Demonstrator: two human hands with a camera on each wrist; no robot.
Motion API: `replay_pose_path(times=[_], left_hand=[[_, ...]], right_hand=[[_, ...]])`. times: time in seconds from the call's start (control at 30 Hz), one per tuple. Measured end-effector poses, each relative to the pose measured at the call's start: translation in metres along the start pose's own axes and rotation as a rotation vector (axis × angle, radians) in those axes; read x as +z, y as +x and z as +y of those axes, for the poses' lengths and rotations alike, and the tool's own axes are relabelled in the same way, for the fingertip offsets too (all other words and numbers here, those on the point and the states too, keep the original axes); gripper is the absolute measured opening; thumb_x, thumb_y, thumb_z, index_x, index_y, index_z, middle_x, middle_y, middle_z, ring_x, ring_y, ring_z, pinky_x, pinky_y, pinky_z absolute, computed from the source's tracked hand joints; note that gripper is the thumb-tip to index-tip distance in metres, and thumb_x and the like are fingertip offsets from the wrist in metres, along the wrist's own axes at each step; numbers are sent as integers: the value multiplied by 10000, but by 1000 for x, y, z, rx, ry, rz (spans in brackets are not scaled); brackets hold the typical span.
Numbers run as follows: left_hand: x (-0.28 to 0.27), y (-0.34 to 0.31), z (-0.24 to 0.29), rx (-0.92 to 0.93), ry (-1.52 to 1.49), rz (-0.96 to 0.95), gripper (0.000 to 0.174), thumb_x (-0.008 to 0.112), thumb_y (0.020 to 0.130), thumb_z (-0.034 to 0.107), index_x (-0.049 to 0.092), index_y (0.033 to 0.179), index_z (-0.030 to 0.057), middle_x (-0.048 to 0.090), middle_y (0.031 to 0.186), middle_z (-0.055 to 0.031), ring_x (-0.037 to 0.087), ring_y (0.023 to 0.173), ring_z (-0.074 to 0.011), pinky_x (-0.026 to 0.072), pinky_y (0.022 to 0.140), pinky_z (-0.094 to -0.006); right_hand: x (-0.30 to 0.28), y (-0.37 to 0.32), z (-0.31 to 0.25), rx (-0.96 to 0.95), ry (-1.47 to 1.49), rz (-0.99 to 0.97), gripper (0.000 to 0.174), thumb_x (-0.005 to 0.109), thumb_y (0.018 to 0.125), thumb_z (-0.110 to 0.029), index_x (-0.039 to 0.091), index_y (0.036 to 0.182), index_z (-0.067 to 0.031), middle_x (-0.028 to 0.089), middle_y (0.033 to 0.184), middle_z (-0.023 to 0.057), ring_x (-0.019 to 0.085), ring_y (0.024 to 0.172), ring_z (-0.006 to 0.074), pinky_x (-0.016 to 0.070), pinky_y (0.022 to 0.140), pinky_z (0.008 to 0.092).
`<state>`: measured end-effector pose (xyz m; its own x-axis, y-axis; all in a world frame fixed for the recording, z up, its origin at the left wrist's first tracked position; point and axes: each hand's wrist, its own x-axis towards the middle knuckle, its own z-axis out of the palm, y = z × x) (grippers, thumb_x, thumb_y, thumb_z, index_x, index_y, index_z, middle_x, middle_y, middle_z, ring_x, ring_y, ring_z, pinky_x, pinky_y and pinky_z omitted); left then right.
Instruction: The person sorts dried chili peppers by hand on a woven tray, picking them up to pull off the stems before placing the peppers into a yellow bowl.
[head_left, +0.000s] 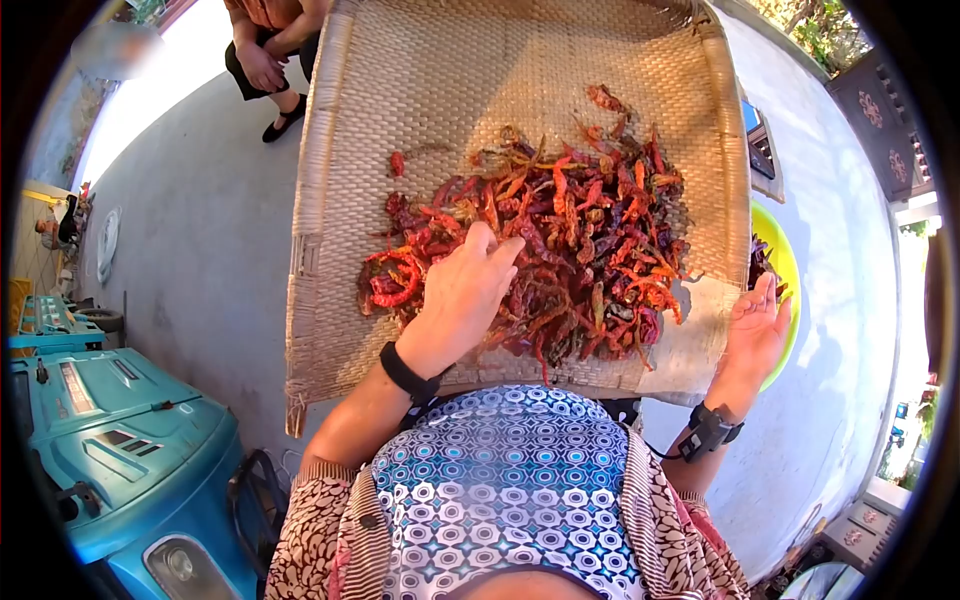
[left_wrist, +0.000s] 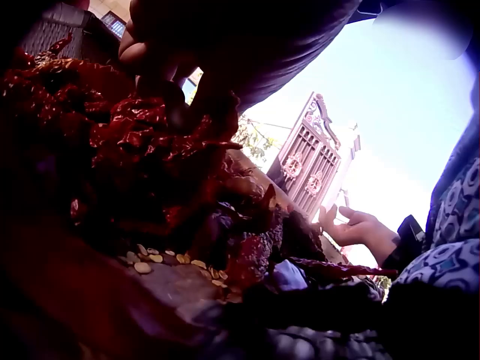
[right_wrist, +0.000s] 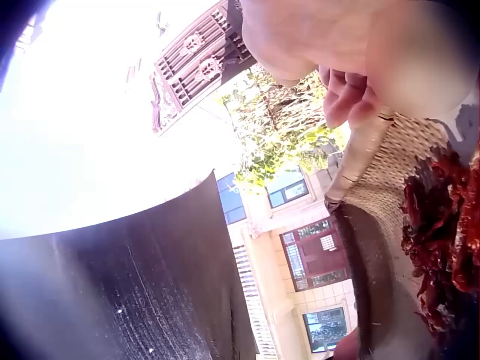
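A heap of wrinkled dried red chilies [head_left: 590,215] lies on a woven tray [head_left: 425,85] across the person's lap. Over the near left part of the heap, the left hand [head_left: 465,290] reaches in with bent fingers and pinches dried chilies [left_wrist: 214,124] at its fingertips, dark in the left wrist view. Pale seeds [left_wrist: 154,259] lie below the heap there. The right hand [head_left: 757,330] is palm up at the tray's right edge, fingers loosely bent and holding nothing. In the right wrist view, that hand [right_wrist: 330,52] appears above the tray rim.
A yellow-green basin [head_left: 782,245] with dark chilies in it stands beyond the tray's right edge, partly under the right hand. A blue vehicle [head_left: 130,440] is at the left. Another person [head_left: 275,50] sits past the far left corner. Flat grey ground [head_left: 210,220] surrounds the tray.
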<state>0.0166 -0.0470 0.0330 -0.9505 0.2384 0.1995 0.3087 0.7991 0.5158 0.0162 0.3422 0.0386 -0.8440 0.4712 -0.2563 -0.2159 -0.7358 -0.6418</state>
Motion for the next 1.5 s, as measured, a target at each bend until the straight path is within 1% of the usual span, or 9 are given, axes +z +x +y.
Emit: replay_pose_path(times=[0.3,0.43,0.5,0.63,0.83,1.03,1.17,1.33,1.5], left_hand=[[-7,9,-1,170,-96,194,126,643,896,57,618,1018,69,592,971,-86,649,819,-231,526,668,-356],[-14,0,6,-80,-699,185,77,585,966,95,582,1035,61,611,936,-50,627,824,-158,507,655,-265],[-21,-4,16,-281,-1053,82,94,556,1002,118,569,1062,46,625,950,-29,612,826,-102,493,650,-232],[-16,-10,12,-303,-1221,-12,136,554,1013,170,572,1080,53,646,994,-43,634,861,-108,502,668,-243],[-12,-11,12,-335,-1379,-19,153,562,1006,166,575,1115,60,651,1001,-40,629,847,-108,499,676,-234],[-18,-14,-4,-242,-555,65,215,594,930,20,596,1142,54,609,1000,-49,609,832,-132,509,729,-275],[-19,-16,-14,-107,-152,10,218,633,874,33,635,1086,81,549,995,-92,630,849,-253,525,737,-350],[-12,-16,-16,-124,8,-85,218,664,856,79,646,1071,104,520,1014,-90,630,872,-295,528,715,-414],[-13,-13,-19,-78,16,-58,192,666,860,82,653,1049,110,516,1033,-78,631,865,-290,531,704,-414]], right_hand=[[66,-55,79,114,-825,-646,236,566,982,-138,585,1193,-33,651,946,52,592,745,84,480,680,228],[95,-71,102,242,-994,-869,291,647,928,-114,589,1194,-9,656,928,41,582,734,61,487,668,214],[104,-78,116,76,-1138,-986,326,668,920,-134,583,1205,-2,662,914,37,587,738,69,491,663,227],[116,-87,125,164,-1192,-1125,244,663,919,-147,616,1105,5,673,838,36,620,716,92,527,661,258],[109,-92,126,555,-1041,-902,151,627,941,-116,628,1047,-9,659,830,24,592,664,59,485,576,213],[88,-60,93,177,-904,-625,167,579,986,-176,627,1018,-19,625,790,19,543,559,64,429,532,203],[56,-29,51,74,-416,-245,201,589,990,-230,622,1087,-57,612,827,-10,509,626,70,412,575,207],[-19,26,-3,106,240,-276,288,531,1014,-259,571,1203,-45,591,926,-3,468,721,96,408,661,232],[-5,9,17,80,-86,-264,273,529,1007,-225,582,1184,-25,607,942,22,491,720,99,428,642,249]])
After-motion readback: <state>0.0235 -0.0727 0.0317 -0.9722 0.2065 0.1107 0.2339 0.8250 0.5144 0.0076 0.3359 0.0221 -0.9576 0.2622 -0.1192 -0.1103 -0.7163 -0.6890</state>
